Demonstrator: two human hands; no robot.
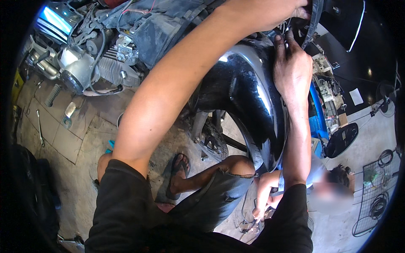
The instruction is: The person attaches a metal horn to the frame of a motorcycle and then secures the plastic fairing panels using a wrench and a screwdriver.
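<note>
A glossy black rear fender [244,92] of a motorcycle curves over the wheel and sprocket [213,141]. My right hand [292,69] lies against the fender's upper edge, thumb and fingers pinched on thin wires [287,29] there. My left hand [297,9] reaches across to the top, its fingers tucked behind a black tail trim strip [315,19] and mostly hidden. What it grips, if anything, cannot be made out.
The bare engine [90,63] sits at upper left. A wrench [40,126] and a spring [52,95] lie on the tiled floor. A sandalled foot [179,173] rests by the wheel. Another person crouches at lower right, hand [259,211] low. A black mirror [341,139] hangs at right.
</note>
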